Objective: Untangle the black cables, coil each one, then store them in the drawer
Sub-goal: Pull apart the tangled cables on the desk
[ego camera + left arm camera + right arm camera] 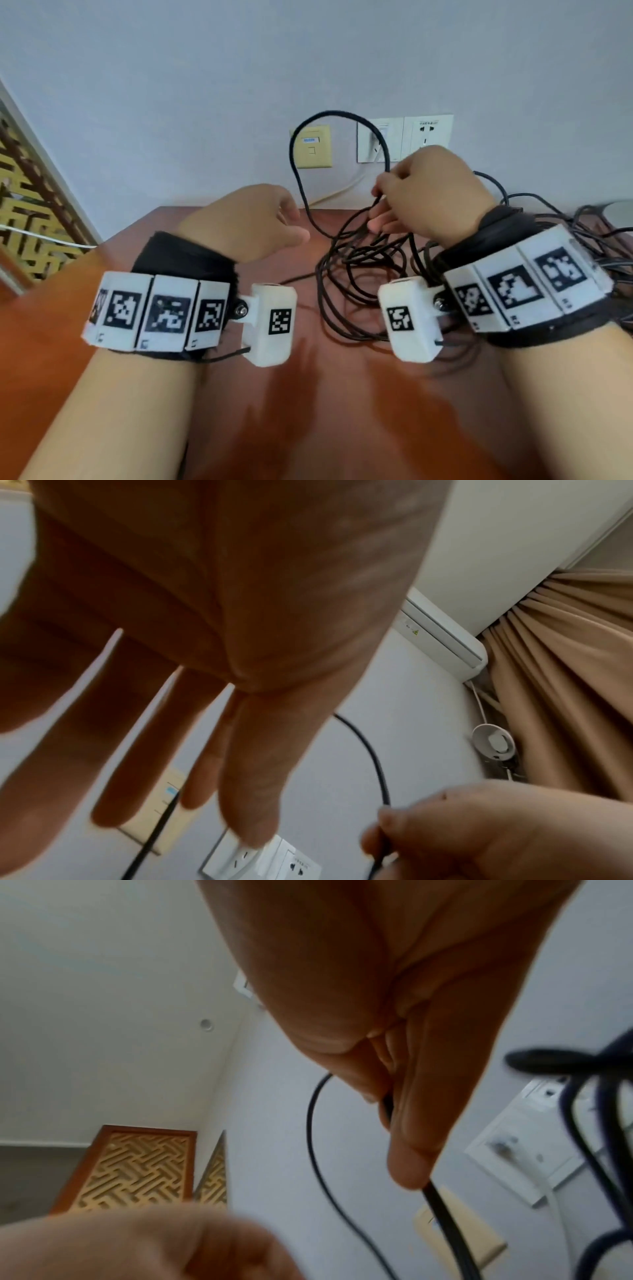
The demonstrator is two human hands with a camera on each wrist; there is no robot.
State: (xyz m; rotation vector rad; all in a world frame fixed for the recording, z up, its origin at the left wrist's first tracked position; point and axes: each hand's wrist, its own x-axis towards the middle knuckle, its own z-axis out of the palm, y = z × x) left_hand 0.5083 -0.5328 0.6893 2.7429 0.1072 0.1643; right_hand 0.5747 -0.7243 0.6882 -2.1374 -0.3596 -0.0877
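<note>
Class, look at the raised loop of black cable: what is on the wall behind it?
Behind the cable loop hang a yellow wall plate and a white socket panel. The right hand, pinching the cable, covers the panel's lower right corner.

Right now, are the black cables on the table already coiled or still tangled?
Still tangled. The black cables lie in a loose crossing heap on the table, and the right hand pinches one raised loop.
</note>
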